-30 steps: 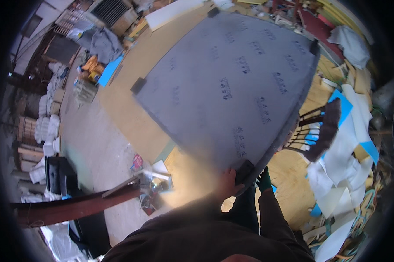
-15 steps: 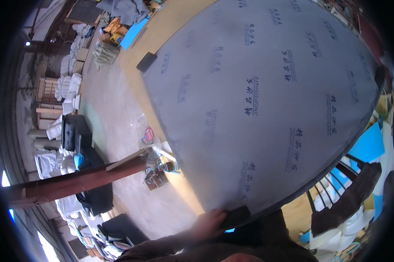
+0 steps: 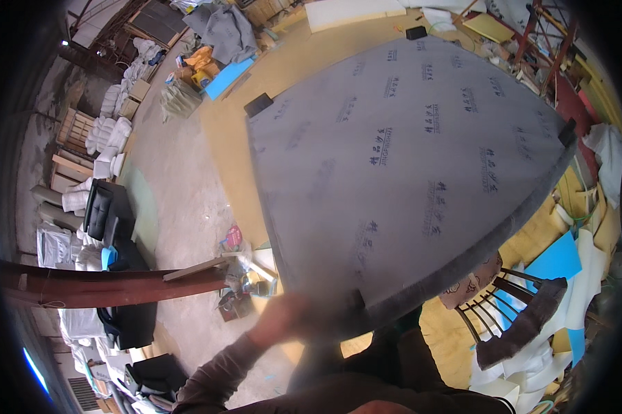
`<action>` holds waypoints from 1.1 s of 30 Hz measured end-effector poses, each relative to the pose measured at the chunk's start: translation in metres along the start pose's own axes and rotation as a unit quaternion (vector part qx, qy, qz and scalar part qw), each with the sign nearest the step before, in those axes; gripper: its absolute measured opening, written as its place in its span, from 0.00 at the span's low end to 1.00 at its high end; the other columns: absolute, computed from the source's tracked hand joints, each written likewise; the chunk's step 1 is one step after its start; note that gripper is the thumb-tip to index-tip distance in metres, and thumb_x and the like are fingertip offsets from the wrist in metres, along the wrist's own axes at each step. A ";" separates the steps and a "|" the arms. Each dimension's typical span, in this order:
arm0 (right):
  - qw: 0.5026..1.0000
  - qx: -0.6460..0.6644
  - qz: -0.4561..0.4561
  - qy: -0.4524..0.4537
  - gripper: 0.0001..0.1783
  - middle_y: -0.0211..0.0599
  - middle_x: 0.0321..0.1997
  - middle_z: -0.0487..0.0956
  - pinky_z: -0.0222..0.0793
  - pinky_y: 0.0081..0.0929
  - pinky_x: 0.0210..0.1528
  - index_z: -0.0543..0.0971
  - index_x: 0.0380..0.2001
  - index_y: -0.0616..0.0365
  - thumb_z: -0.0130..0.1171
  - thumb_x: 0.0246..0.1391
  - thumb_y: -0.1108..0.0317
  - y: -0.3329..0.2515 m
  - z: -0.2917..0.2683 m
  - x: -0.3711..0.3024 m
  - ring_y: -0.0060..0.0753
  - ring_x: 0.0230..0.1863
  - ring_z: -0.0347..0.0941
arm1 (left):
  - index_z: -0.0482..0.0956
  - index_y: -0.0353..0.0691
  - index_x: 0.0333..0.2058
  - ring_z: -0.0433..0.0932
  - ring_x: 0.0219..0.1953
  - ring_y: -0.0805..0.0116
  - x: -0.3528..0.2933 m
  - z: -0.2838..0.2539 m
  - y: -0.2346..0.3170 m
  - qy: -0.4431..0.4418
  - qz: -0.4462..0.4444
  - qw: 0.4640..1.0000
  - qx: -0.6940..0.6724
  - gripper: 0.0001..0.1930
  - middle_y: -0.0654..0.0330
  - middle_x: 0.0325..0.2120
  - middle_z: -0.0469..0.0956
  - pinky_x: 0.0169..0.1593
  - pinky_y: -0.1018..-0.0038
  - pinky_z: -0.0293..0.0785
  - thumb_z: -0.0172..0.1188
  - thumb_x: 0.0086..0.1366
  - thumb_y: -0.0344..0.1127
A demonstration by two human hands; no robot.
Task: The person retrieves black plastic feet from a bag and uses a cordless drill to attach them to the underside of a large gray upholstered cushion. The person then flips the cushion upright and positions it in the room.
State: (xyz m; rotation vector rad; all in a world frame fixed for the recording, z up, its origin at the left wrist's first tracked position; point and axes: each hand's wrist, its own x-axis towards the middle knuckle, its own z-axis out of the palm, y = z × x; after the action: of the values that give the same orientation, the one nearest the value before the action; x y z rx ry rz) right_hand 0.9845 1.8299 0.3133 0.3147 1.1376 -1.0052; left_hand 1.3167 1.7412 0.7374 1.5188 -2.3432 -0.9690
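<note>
A large upturned sofa (image 3: 400, 172) fills the middle, its grey cloth underside with dark printing facing up. A block-shaped black foot (image 3: 356, 303) stands at the near corner, with further feet at the far left (image 3: 258, 105), the back (image 3: 416, 32) and the right (image 3: 567, 132). From the lower left my left hand (image 3: 282, 319) reaches to the near-left corner, beside the near foot. It seems closed on the sofa there, though its fingers are blurred. Of my right hand nothing can be made out.
A dark red beam (image 3: 118, 286) juts in from the left. On the right stands a chair with a brown padded top rail (image 3: 525, 328), near blue sheets (image 3: 556, 262) and white foam. Black sofas (image 3: 111, 214) and wrapped furniture line the left wall. Yellowish board (image 3: 221, 152) lies around the upturned sofa.
My view has shifted, and the sofa appears smaller and farther off, with its back foot now showing. My left hand has stayed at the near corner, appearing higher and farther left.
</note>
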 end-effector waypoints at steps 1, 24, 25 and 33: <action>1.000 -0.002 -0.011 -0.013 0.58 0.39 0.91 0.53 0.42 0.60 0.87 0.55 0.86 0.46 0.48 0.68 0.19 -0.003 0.012 -0.001 0.54 0.88 0.49 | 0.84 0.35 0.49 0.85 0.39 0.45 0.002 -0.016 -0.010 0.016 0.008 1.000 0.021 0.28 0.50 0.37 0.83 0.44 0.57 0.82 0.81 0.51 0.39; 0.910 -0.101 -0.371 -0.154 0.42 0.31 0.86 0.62 0.52 0.38 0.86 0.59 0.85 0.56 0.50 0.82 0.42 -0.050 0.428 -0.098 0.35 0.83 0.59 | 0.86 0.33 0.50 0.84 0.49 0.67 0.186 -0.330 -0.247 0.299 0.095 0.932 -0.181 0.26 0.57 0.42 0.87 0.56 0.68 0.78 0.76 0.69 0.52; 0.912 -0.072 -0.373 -0.152 0.40 0.29 0.85 0.63 0.53 0.36 0.85 0.60 0.84 0.57 0.51 0.82 0.44 -0.046 0.440 -0.101 0.32 0.83 0.60 | 0.86 0.34 0.50 0.82 0.50 0.70 0.197 -0.344 -0.256 0.297 0.095 0.931 -0.189 0.25 0.60 0.43 0.86 0.57 0.70 0.76 0.76 0.70 0.52; 0.868 -0.144 -0.474 -0.045 0.31 0.40 0.70 0.77 0.67 0.32 0.72 0.70 0.75 0.62 0.55 0.81 0.53 -0.025 0.591 -0.050 0.32 0.68 0.74 | 0.84 0.35 0.58 0.78 0.53 0.74 0.262 -0.485 -0.352 0.224 -0.007 0.920 -0.321 0.25 0.64 0.50 0.83 0.59 0.75 0.72 0.71 0.75 0.50</action>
State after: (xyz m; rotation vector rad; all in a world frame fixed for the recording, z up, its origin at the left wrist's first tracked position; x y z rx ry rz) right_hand 1.3193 1.4461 0.6182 -0.6016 1.3516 -1.6455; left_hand 1.6923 1.2172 0.8466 1.2995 -1.4944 -1.0996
